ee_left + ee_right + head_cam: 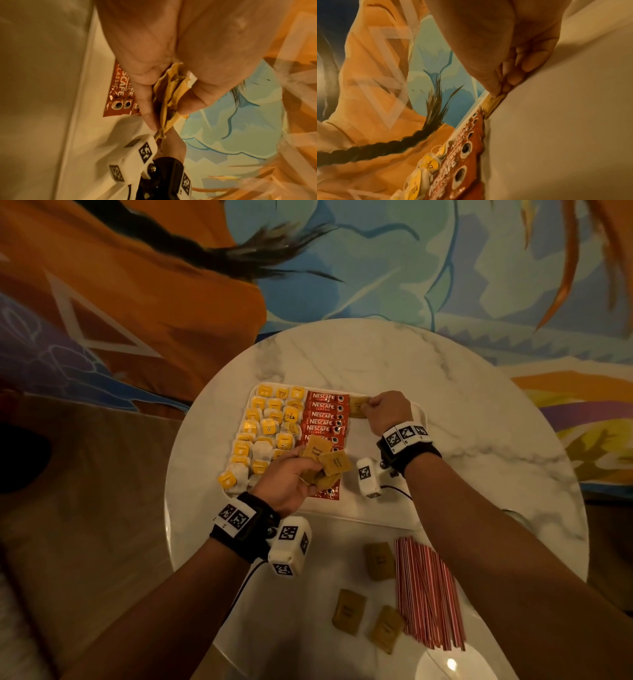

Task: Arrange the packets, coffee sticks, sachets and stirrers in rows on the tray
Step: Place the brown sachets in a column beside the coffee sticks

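Tray (387, 510): white, flat on the round marble bench (376, 354), its right half bare.
Tea bags (263, 433): yellow-tagged, filling the tray's left side in rough rows.
Coffee sticks (325, 414): red, laid one below another in a column just right of the tea bags; the nearer ones are partly hidden under the left hand.
Right hand (387, 410): at the tray's far edge, grip closed on one brown sugar packet (359, 406), thumb and fingertips pinching it; the packet lies just beside the top coffee stick, on or just above the tray floor, I cannot tell which.
Left hand (287, 482): over the near end of the coffee column, grip clamped on a fanned bunch of sugar packets (325, 460); the wrist view shows several edges squeezed between thumb and fingers.
Loose packets (378, 561): three more brown ones lie on the bench, nearer the person than the tray, apart from each other.
Stirrers (428, 594): a red-and-white striped bundle on the bench, just right of the loose packets.
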{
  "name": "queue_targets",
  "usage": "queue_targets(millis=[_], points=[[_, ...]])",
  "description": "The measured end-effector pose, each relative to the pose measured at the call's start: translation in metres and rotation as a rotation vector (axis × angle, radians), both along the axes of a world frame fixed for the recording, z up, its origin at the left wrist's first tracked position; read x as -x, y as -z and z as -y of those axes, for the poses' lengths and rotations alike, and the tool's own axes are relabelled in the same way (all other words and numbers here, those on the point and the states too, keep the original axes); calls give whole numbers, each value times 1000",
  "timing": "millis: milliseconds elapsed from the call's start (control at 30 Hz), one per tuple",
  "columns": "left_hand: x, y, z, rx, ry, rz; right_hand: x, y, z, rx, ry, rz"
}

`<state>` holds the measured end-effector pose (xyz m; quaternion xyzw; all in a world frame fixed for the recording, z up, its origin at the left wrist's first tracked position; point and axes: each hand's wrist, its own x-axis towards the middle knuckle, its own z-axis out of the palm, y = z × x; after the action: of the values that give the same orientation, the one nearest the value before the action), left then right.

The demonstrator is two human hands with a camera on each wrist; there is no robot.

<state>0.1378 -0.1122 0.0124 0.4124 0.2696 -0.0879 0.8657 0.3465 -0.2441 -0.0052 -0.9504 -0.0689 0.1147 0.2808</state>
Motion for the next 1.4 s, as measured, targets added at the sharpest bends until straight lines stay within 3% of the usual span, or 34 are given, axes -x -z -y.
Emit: queue_targets(millis=[233, 367, 533, 700, 833, 1033, 1233, 1400], points=[[-2, -3, 1, 30, -37, 3, 8, -3, 4, -102, 72, -6], [-3, -3, 1, 11, -41, 9, 24, -17, 13, -184, -9, -50], [-3, 0, 1, -6, -79, 26, 74, -34, 31, -352, -109, -260], [-4, 6, 5, -75, -142, 5, 114, -27, 42, -383, -207, -288], [-6, 9, 13, -127, -152, -11, 127, -13, 43, -544, -178, -310], [-7, 6, 19, -123, -147, 14, 105, -15, 43, -625, -68, -248], [-10, -2, 15, -86, -112, 54, 33, -16, 43, -459, 71, -25], [-13, -2, 13, -69, -116, 41, 0, -5, 37, -172, 80, -15]])
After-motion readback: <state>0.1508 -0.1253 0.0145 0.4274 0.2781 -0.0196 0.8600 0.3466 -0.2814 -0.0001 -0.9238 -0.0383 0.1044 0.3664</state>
